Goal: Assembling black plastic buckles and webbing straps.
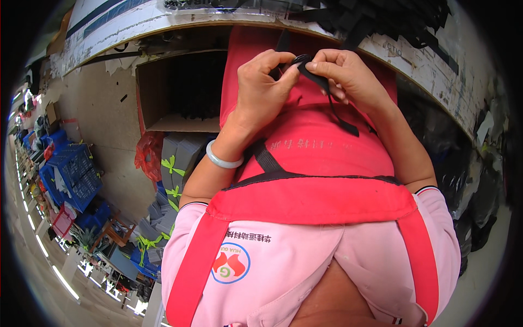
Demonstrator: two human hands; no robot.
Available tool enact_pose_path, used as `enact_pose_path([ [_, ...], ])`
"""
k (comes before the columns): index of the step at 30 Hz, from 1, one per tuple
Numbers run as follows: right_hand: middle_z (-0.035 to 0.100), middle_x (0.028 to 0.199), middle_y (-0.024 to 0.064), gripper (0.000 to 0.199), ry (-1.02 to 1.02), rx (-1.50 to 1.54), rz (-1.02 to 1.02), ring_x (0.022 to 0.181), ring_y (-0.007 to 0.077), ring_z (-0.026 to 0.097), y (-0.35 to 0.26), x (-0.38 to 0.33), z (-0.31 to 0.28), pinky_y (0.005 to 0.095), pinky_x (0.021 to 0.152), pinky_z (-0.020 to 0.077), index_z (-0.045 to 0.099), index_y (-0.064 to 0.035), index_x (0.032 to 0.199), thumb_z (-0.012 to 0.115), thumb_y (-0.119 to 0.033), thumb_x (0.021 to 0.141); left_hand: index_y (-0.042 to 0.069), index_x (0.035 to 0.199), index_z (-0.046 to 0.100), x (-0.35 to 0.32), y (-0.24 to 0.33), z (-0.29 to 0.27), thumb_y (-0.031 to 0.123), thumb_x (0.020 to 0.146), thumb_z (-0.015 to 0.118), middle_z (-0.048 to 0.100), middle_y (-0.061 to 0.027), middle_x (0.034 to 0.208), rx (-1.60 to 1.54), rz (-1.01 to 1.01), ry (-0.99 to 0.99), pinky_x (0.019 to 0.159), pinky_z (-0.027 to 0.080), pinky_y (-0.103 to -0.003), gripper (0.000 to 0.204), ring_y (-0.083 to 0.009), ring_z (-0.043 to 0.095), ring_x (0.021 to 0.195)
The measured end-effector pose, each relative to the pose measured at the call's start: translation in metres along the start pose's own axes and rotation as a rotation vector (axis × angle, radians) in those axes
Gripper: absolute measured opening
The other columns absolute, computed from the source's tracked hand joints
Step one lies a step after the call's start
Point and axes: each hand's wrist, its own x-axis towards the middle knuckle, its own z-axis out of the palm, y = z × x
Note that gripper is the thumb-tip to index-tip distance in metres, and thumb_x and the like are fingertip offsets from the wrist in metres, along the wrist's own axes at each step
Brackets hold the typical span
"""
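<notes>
Left hand [261,84], right hand [351,76] fingers pinching black strap [315,77] over apron [327,158]; best keep pinches close, hanging end [347,127] untwisted

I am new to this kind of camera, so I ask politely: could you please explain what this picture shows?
There is no machine here: a person works with two bare hands. The single picture comes from a wide fisheye camera on the head, looking down, so straight edges appear bent. The person's chest and red apron fill the lower middle. The left hand, with a pale bangle on its wrist, and the right hand pinch a thin black strap above the apron. On the worktable, at the top, lie dark strips. An open cardboard box stands to the left; its contents are too dark to tell.
</notes>
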Motion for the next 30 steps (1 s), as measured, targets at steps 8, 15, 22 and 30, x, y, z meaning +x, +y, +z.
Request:
enact_pose_path([
  [8, 0.057, 0.065, -0.0027, 0.02, 0.041, 0.217, -0.025, 0.042, -0.0004, 0.041, 0.011, 0.003, 0.005, 0.0158, 0.037, 0.027, 0.06, -0.0078, 0.086, 0.062, -0.027, 0.093, 0.002, 0.086, 0.067, 0.001, 0.006, -0.001, 0.001, 0.076, 0.071, 0.058, -0.0097, 0.069, 0.128, 0.15, 0.012, 0.054, 0.046, -0.029, 0.011, -0.0211, 0.059, 0.061],
  [15, 0.058, 0.076, -0.0012, 0.028, 0.042, 0.438, -0.166, 0.054, 0.0021, 0.05, 0.023, 0.012, 0.013, 0.0168, 0.048, 0.0408, 0.06, -0.0037, 0.107, 0.065, -0.027, 0.092, 0.004, 0.089, 0.068, 0.0, -0.005, 0.0, 0.002, 0.075, 0.073, 0.057, -0.0093, 0.072, 0.123, 0.23, 0.077, 0.051, 0.044, -0.03, 0.015, -0.0214, 0.056, 0.058],
  [22, 0.06, 0.084, 0.0005, 0.024, 0.03, 0.321, -0.178, 0.065, 0.007, 0.058, 0.025, 0.015, 0.004, 0.0232, 0.061, 0.0515, 0.06, -0.0015, 0.11, 0.065, -0.017, 0.092, -0.002, 0.101, 0.067, -0.003, -0.002, -0.005, 0.01, 0.088, 0.066, 0.065, -0.0091, 0.081, -0.813, -0.551, 0.032, 0.042, 0.043, -0.023, 0.018, -0.0153, 0.06, 0.055],
  [30, 0.064, 0.083, 0.0019, 0.019, 0.136, 0.013, -0.501, 0.066, 0.006, 0.057, 0.031, 0.022, 0.009, 0.0193, 0.062, 0.0483, 0.064, -0.0018, 0.106, 0.066, -0.013, 0.09, -0.005, 0.105, 0.064, 0.003, -0.018, 0.002, 0.013, 0.092, 0.062, 0.068, -0.014, 0.084, -0.916, -0.619, 0.008, 0.041, 0.046, -0.022, 0.022, -0.0166, 0.065, 0.061],
])
